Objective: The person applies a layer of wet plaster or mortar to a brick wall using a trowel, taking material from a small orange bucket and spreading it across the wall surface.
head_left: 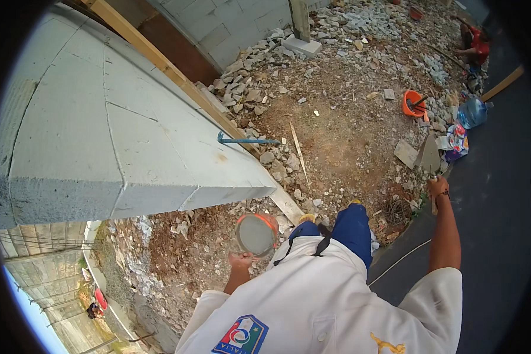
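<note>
At the left of my body, my left hand [240, 259] is closed at the edge of an orange bucket [239, 227]. Smooth grey wet mortar [255, 235] fills the bucket close to its rim. Out to the right, my right hand [438, 187] wraps round the handle of a trowel [429, 154]. The trowel's pointed, grey-smeared blade faces away from me, beside a flat stone slab [405, 154]. Its handle is partly covered by my fingers.
A pale block wall [71, 130] stands left, with a timber plank [183, 82] and blue metal bar [248, 140] along it. Rubble [253, 94] covers the ground. Another orange bucket [408, 108], a water jug [473, 113] and a crouching person [479, 44] are at right.
</note>
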### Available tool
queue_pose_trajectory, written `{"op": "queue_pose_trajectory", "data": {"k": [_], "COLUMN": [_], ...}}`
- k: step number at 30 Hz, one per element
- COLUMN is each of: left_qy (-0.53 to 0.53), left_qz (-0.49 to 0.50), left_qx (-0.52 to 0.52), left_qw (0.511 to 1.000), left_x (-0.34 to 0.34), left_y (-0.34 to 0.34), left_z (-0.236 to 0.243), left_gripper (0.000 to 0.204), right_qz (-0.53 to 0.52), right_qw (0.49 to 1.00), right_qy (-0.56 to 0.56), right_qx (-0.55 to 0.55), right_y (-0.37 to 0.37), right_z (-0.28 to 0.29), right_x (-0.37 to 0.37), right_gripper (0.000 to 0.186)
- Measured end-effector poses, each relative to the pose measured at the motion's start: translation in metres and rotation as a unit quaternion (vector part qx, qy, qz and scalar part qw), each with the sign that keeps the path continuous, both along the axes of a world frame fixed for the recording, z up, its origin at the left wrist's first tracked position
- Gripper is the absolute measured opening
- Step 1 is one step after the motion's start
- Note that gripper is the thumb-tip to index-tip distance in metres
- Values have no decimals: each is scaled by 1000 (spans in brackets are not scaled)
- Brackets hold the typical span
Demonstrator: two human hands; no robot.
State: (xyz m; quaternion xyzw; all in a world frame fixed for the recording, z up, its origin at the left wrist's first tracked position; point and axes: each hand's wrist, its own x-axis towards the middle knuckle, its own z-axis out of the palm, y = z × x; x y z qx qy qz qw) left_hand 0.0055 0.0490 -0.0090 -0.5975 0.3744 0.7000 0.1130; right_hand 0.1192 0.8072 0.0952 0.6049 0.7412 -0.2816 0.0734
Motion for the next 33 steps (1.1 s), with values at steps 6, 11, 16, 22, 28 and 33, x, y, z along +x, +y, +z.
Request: {"op": "queue_pose_trajectory", "data": {"k": [6,11,16,22,28,33], "left_qy": [43,-19,-75,-79,-69,-66], "left_qz": [-2,115,90,63,0,-32], "left_qx": [-91,-58,-85,-66,-95,-116], "left_qw": [995,991,989,993,993,991], "left_x": [-4,-29,-79,-196,-358,-475], "left_y": [133,276,424,601,757,852], "left_z": [-94,-142,-136,-160,-185,-184], "left_gripper": [45,46,47,49,50,51], "right_qz": [-20,-46,-40,-8,-117,-121], "right_qw": [999,999,995,994,979,964], "right_qy": [-29,4,-93,-103,-116,-178], "right_qx": [5,29,-13,-36,-124,-156], "right_y": [186,353,435,516,599,667], "right_z": [-12,-89,-101,-143,-190,-212], "right_x": [-32,16,24,-36,-105,-176], "right_gripper": [41,34,27,31,47,48]}}
